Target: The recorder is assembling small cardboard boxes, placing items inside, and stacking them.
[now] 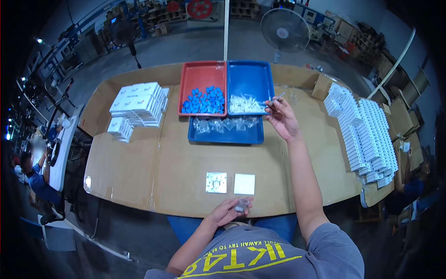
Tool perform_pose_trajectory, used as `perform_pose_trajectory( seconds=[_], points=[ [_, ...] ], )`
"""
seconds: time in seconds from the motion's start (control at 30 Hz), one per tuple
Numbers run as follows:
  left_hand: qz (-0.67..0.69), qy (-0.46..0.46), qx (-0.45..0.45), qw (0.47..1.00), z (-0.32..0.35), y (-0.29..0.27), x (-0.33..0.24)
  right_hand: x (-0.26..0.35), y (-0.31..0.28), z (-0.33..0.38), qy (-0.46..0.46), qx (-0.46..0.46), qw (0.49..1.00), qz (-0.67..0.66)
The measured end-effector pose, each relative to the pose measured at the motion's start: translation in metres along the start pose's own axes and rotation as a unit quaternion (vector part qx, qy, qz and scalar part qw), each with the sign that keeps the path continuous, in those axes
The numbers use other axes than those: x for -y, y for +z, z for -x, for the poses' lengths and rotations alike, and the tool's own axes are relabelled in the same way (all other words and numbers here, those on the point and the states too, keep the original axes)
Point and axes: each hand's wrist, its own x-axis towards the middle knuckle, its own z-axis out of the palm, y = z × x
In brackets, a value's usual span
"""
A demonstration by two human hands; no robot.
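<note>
Close to my body, my left hand (224, 213) is closed on a small clear plastic bag (242, 204); whatever the bag contains is too small to make out. My right hand (283, 120) reaches to the right edge of the blue tray (251, 76) and pinches a thin pale stick-like piece (278, 96) between its fingertips. Several similar white pieces (244, 104) lie in the tray's near end. On the cardboard in front of my left hand sit a square silver-and-white plate with a printed or patterned face (216, 182) and a plain white square (244, 184), side by side.
A red tray (203, 74) holds several small blue parts (204, 101). Below both trays, another blue tray (226, 136) holds clear plastic bags (227, 124). White boxes are stacked left (137, 103) and right (364, 135) on the cardboard-covered table (181, 167). A fan (285, 30) stands beyond.
</note>
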Motion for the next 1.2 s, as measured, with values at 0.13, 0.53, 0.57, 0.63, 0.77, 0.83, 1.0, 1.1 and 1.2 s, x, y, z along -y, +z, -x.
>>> perform_pose_trajectory(
  seconds=[0.13, 0.53, 0.57, 0.63, 0.77, 0.83, 1.0, 1.1, 1.2],
  points=[
    [-0.033, 0.102, -0.132, 0.985, -0.024, 0.049, -0.029, -0.03, -0.004, 0.066, 0.029, -0.082, 0.968, 0.233],
    [-0.062, 0.162, -0.2, 0.964, -0.018, 0.051, -0.044, -0.063, 0.016, 0.171, 0.067, -0.029, 0.874, 0.481],
    [-0.06, 0.144, -0.195, 0.968, -0.016, 0.053, -0.044, -0.061, 0.02, 0.172, 0.064, -0.01, 0.857, 0.511],
    [-0.057, 0.123, -0.194, 0.972, -0.014, 0.056, -0.043, -0.058, 0.027, 0.171, 0.062, 0.009, 0.841, 0.537],
    [-0.051, 0.078, -0.186, 0.978, -0.01, 0.062, -0.04, -0.065, 0.031, 0.169, 0.087, 0.066, 0.848, 0.518],
    [-0.044, 0.062, -0.191, 0.979, -0.008, 0.066, -0.039, -0.072, 0.03, 0.17, 0.102, 0.093, 0.852, 0.505],
    [-0.044, 0.05, -0.208, 0.976, 0.0, 0.057, -0.028, -0.088, 0.034, 0.173, 0.216, 0.104, 0.839, 0.488],
    [-0.05, 0.042, -0.21, 0.975, 0.006, 0.055, -0.024, -0.093, 0.037, 0.179, 0.202, 0.112, 0.844, 0.483],
    [-0.052, 0.037, -0.214, 0.975, 0.011, 0.055, -0.021, -0.093, 0.041, 0.184, 0.192, 0.132, 0.828, 0.511]
  ],
)
